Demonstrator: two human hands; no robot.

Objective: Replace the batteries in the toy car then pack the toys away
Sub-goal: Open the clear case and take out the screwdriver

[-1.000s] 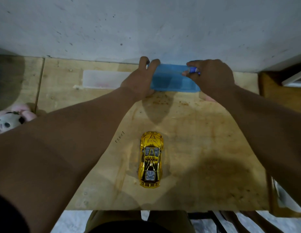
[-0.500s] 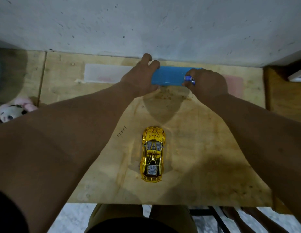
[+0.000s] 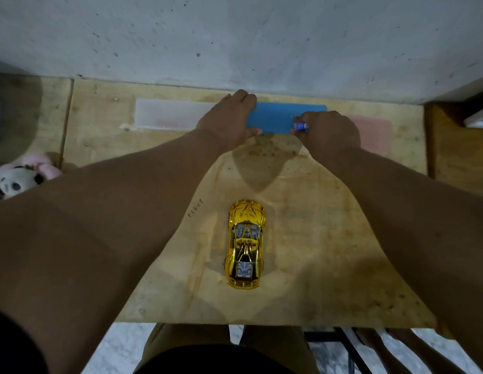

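Note:
A shiny gold toy car (image 3: 245, 244) stands upright in the middle of the wooden table (image 3: 316, 252), nose toward the wall. At the back edge lies a flat blue lid or box (image 3: 275, 117). My left hand (image 3: 227, 122) presses on its left end, fingers over the far edge. My right hand (image 3: 329, 130) rests at its right end and pinches a small blue and white battery (image 3: 302, 126) between the fingertips.
A clear plastic box (image 3: 170, 114) lies left of the blue one and a pink flat piece (image 3: 372, 133) right of it. A pink and white plush toy (image 3: 22, 174) sits at the far left. A grey wall (image 3: 235, 36) backs the table.
The blue piece has come down flatter against the table. My right hand has slid lower along its right end with the battery. The car has not moved.

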